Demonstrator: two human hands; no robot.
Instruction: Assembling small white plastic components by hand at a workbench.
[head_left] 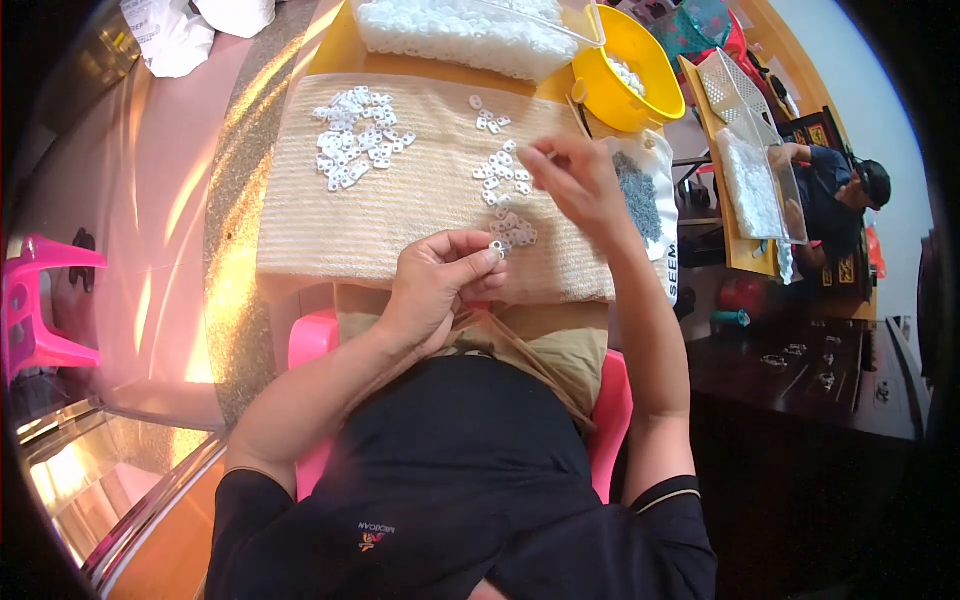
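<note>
My left hand (440, 275) pinches a small white plastic piece (497, 246) with a round hole between thumb and forefinger, above the near part of a striped beige cloth (430, 215). Raised over the cloth's right side, my right hand (580, 185) has its fingers curled and thumb drawn in; anything between the fingertips is too small to make out. Loose white pieces (494, 175) lie scattered just left of it, with another cluster (516, 228) beyond my left fingertips. At the far left of the cloth sits a larger heap of similar white pieces (350, 145).
A clear bin (470, 45) full of white parts and a yellow basin (620, 95) stand at the back. Grey bits (637, 195) lie on a white bag at right. Beyond, another person (840, 190) works beside a clear tray (750, 190). A pink stool (40, 300) stands at left.
</note>
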